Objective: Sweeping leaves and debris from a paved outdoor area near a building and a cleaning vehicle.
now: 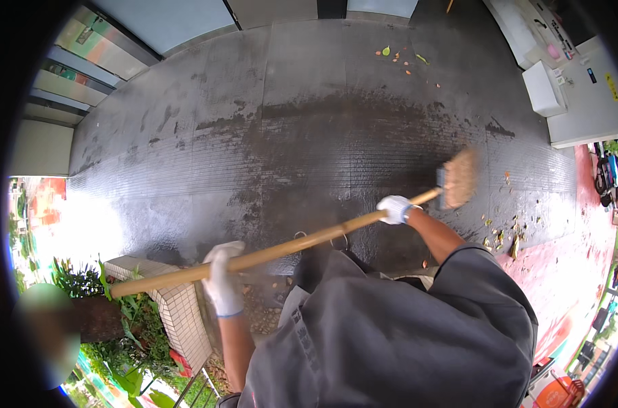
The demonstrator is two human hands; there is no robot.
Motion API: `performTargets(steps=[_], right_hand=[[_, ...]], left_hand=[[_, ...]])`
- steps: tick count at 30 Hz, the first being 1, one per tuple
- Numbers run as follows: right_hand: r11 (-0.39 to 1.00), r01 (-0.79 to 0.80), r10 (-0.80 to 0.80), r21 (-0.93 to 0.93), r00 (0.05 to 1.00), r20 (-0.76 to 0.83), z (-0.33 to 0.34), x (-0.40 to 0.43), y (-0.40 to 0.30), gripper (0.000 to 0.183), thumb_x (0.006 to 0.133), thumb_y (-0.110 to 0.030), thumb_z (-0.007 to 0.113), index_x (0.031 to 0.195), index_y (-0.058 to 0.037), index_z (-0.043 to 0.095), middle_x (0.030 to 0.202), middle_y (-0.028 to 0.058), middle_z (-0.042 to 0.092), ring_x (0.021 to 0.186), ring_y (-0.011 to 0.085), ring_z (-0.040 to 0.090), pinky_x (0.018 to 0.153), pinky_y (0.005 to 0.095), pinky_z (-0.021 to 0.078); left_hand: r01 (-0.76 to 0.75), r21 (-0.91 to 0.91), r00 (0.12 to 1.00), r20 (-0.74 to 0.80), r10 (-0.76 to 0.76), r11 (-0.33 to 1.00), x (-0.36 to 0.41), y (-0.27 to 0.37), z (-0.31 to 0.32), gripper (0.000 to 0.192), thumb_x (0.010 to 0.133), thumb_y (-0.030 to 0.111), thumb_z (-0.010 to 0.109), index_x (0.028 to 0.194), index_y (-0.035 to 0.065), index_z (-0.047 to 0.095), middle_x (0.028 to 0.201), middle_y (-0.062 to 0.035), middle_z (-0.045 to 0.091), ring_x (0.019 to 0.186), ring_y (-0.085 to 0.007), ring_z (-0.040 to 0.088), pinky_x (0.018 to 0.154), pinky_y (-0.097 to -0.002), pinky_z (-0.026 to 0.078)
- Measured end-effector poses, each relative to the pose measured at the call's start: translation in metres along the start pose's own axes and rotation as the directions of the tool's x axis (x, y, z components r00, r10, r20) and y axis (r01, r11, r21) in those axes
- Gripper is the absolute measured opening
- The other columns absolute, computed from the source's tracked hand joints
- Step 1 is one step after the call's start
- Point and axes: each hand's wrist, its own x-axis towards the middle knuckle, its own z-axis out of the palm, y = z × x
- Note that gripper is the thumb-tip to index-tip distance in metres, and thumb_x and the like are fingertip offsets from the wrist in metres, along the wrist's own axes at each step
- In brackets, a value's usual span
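My left hand (223,279), in a white knit glove, grips the bamboo handle (293,247) of a broom toward its upper end. Lower down the same handle, my right hand (393,209) is closed around it, gloved likewise. The handle slants across the front of my body. At its far end the broom head (459,179) is to the right, over the grey tiled floor (309,168), with blurred tan bristles. Several fallen leaves (500,237) lie beyond my right forearm.
A tiled planter wall (181,306) with plants is close on my left, near the handle's top. Glass doors (105,46) stand at the far left. More leaves (398,55) lie farther ahead. A white box (543,89) and a pale counter (589,107) stand at the right.
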Motion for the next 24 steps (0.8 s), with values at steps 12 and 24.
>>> performTargets(steps=[12, 24], right_hand=[[0.995, -0.030, 0.038, 0.091, 0.995, -0.089, -0.087, -0.047, -0.051, 0.026, 0.085, -0.037, 0.063, 0.084, -0.0130, 0.073, 0.083, 0.0137, 0.071, 0.083, 0.0356, 0.070, 0.073, 0.0475, 0.0560], [0.915, 0.386, -0.356, 0.121, 0.910, -0.212, -0.251, 0.124, -0.138, 0.020, 0.079, -0.031, 0.072, 0.086, -0.0117, 0.070, 0.081, 0.0134, 0.070, 0.082, 0.0350, 0.069, 0.070, 0.0492, 0.0534]], left_hand=[[-0.213, -0.170, 0.970, 0.081, 0.229, 0.962, 0.082, 0.025, -0.040, 0.026, 0.084, 0.022, 0.055, 0.079, -0.0021, 0.065, 0.094, -0.0185, 0.069, 0.094, -0.0323, 0.064, 0.093, -0.0461, 0.048], [-0.476, -0.235, 0.872, -0.252, 0.419, 0.848, 0.178, 0.119, -0.156, 0.026, 0.100, 0.021, 0.041, 0.084, 0.0032, 0.050, 0.094, -0.0149, 0.057, 0.109, -0.0315, 0.056, 0.114, -0.0522, 0.035]])
